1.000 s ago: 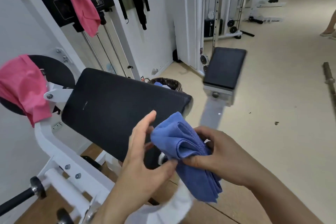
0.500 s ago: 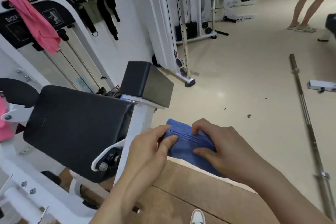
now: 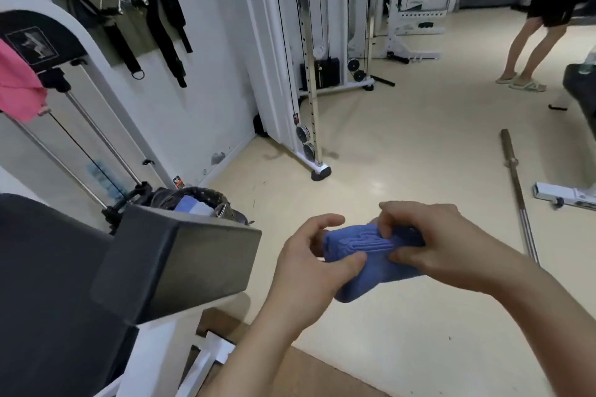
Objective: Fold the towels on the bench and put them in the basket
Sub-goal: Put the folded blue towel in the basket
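Note:
A folded blue towel point(image 3: 364, 263) is held in the air between both hands, above the floor to the right of the bench. My left hand point(image 3: 309, 271) grips its left end with thumb and curled fingers. My right hand point(image 3: 432, 242) pinches its right end from above. The dark woven basket point(image 3: 209, 198) sits on the floor behind the black seat pad point(image 3: 180, 261), with a folded blue towel point(image 3: 193, 206) inside it. A pink towel point(image 3: 17, 84) hangs on the machine at the far left.
The black bench pad point(image 3: 48, 284) fills the lower left. A white cable machine point(image 3: 300, 58) stands ahead. A barbell point(image 3: 519, 190) lies on the floor at right. Another person point(image 3: 535, 26) stands at the far right. Black straps point(image 3: 161, 16) hang on the wall.
The view has swung right and away from the bench. The blue towel has gone from a loose bundle to a compact fold, held further out over the floor by both hands.

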`<action>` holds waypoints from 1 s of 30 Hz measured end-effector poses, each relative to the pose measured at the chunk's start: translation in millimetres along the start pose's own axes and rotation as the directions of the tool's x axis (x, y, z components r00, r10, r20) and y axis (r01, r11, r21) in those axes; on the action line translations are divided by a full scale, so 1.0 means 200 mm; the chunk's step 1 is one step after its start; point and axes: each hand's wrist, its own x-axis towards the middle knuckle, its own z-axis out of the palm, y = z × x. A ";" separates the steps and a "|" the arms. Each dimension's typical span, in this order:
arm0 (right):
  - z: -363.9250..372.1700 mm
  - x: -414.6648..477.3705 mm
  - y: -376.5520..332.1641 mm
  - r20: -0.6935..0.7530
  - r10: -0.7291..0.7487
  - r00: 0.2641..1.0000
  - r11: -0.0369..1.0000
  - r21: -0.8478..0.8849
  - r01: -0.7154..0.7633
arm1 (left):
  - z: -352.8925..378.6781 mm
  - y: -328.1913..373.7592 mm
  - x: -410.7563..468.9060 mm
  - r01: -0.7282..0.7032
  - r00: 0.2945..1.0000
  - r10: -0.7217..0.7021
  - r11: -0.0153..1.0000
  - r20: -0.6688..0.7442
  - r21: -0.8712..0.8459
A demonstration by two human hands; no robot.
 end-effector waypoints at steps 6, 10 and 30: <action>-0.04 0.32 0.06 -0.368 0.160 0.916 0.962 0.265 -0.062 | 0.11 0.07 0.37 -0.167 0.942 0.203 0.974 -0.268 0.150; -0.06 0.57 0.09 0.204 0.111 0.973 0.551 0.802 -0.231 | 0.20 0.05 0.60 -0.366 0.782 0.558 0.772 -0.278 0.520; -0.37 2.03 0.60 0.503 -0.386 0.773 0.838 0.541 0.067 | 0.21 0.11 1.61 -0.006 0.907 0.393 0.377 -0.154 0.926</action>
